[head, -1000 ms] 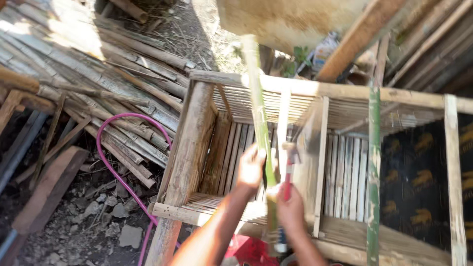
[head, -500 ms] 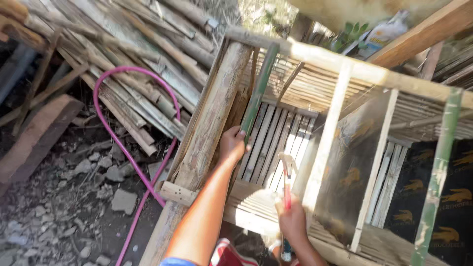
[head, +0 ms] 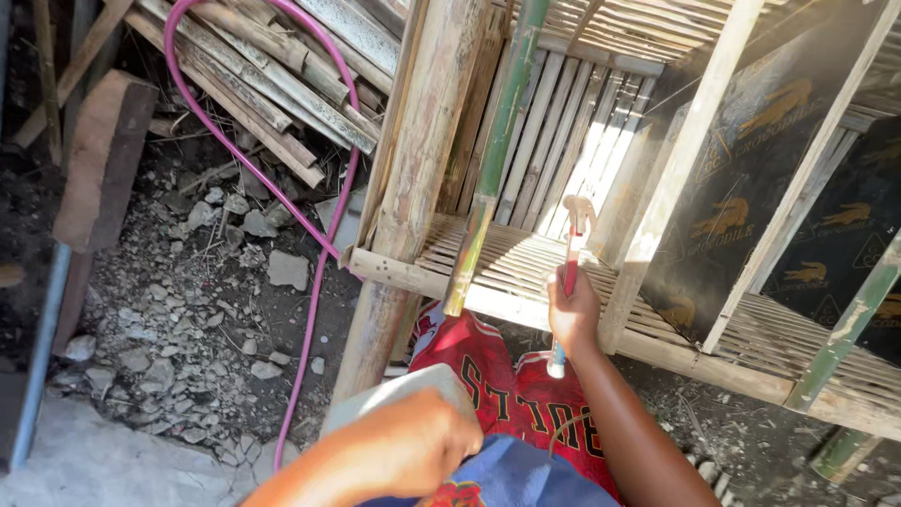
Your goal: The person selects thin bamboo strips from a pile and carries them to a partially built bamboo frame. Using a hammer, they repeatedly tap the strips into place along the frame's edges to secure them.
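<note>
Since the earlier frame, the left hand [head: 413, 446] has left the green bamboo pole [head: 493, 164] and come back near the body, where it now closes around a pale flat object [head: 399, 394] whose kind I cannot tell. Right hand [head: 572, 310] is wrapped firmly around the red handle of a hammer [head: 569, 272], head up, just in front of the bamboo frame [head: 422, 160]. Beyond this hand the slatted shelf [head: 526, 268] lies within reach. The hammer looks head-heavy and rigid; the present mid-handle grip seems sound, and lower would give more swing. The pole, left of the hammer, leans unsupported against the frame; it appears stiff, light and smooth. A pink hose [head: 310, 235] trails over rubble [head: 188, 282] further left.
</note>
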